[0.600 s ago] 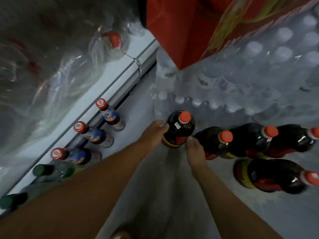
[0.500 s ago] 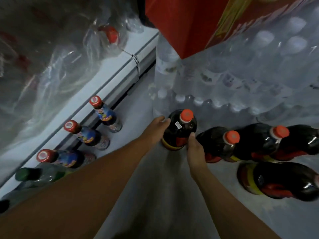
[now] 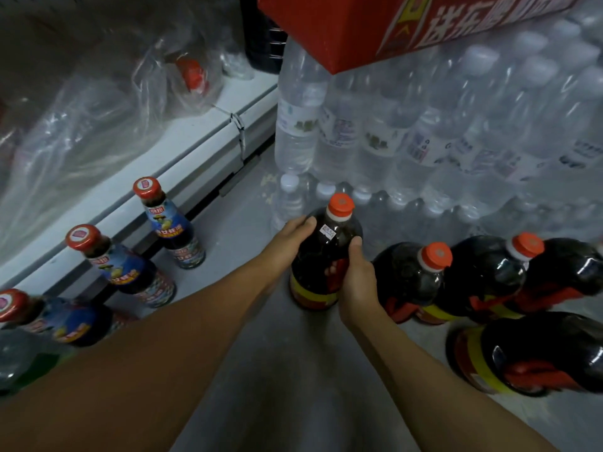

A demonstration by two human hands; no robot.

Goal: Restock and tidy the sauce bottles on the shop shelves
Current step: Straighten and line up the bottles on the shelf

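A large dark sauce bottle [image 3: 321, 252] with an orange cap stands on the grey floor at the middle of the view. My left hand [image 3: 290, 234] grips its left shoulder and my right hand [image 3: 357, 282] grips its right side, thumb up on the shoulder. To its right stands a row of like dark bottles [image 3: 411, 278] with orange caps, and one more [image 3: 528, 357] stands nearer at the right. On the left, smaller blue-labelled sauce bottles [image 3: 173, 230] with red caps line the base of the white shelf [image 3: 195, 158].
Shrink-wrapped packs of water bottles [image 3: 440, 135] are stacked behind the dark bottles, with a red carton [image 3: 359, 24] on top. Clear plastic bags [image 3: 98, 119] lie on the white shelf. A green-capped bottle [image 3: 19, 363] shows at the lower left edge.
Both hands have closed tighter round the large dark bottle, the right thumb now on its shoulder. The view has shifted closer and slightly left.
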